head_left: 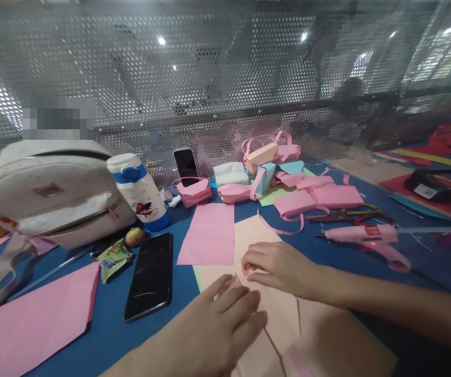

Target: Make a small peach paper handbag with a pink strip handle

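Peach paper [319,335] with folded edges and layers lies on the blue table in front of me. My left hand [217,319] rests on it, palm down, with its fingers slightly bent and apart. Just right of that, my right hand [280,267] has its fingers curled together at a small pink bit near the paper's upper part; what they hold is hard to make out. A pink sheet [210,235] overlaps the peach paper's far left side.
A black phone [150,277], snack packet [115,259], bottle [141,196] and white backpack [60,193] stand or lie left. Pink paper bags [300,201] are at the back. A pink glue gun [378,238] and scissors [351,213] lie right; a perforated metal screen [210,78] rises behind.
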The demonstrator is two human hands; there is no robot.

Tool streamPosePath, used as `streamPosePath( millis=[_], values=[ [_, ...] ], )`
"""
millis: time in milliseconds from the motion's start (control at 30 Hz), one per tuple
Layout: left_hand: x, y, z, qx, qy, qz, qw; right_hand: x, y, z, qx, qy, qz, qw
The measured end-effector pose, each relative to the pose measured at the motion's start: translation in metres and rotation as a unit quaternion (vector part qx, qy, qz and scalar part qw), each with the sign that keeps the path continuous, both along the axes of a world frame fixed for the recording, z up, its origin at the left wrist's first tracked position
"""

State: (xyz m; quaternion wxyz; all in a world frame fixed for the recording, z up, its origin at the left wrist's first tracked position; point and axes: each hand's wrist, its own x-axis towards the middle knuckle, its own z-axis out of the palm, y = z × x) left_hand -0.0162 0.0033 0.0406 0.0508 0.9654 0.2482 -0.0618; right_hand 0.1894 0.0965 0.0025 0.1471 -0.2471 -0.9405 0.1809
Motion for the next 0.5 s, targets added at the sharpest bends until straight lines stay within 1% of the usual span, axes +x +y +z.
streamPosePath(
  millis=[167,233,300,333,400,433,500],
  values=[
    [-0.001,0.001,-0.004,0.017,0.008,-0.007,1.000,-0.004,0.002,0.002,-0.031,0.009,-0.042,0.999],
    [-0.002,0.001,-0.007,0.024,0.009,-0.010,1.000,0.002,-0.005,0.006,-0.017,0.015,-0.053,0.998],
    [-0.003,0.001,-0.011,0.031,0.009,-0.014,0.999,0.013,-0.018,0.012,0.006,0.023,-0.047,0.999],
    [-0.004,0.001,-0.013,0.033,0.007,-0.014,0.999,0.022,-0.026,0.015,0.012,0.025,-0.042,0.999],
    [-0.005,0.001,-0.015,0.032,-0.002,-0.014,0.999,0.048,-0.042,0.019,0.006,0.027,-0.062,0.998],
    [-0.005,0.001,-0.015,0.028,-0.006,-0.014,0.999,0.067,-0.049,0.020,-0.003,0.017,-0.078,0.997],
    [-0.005,0.001,-0.013,0.017,-0.009,-0.013,1.000,0.114,-0.059,0.018,-0.038,-0.031,-0.145,0.988]
  ],
)
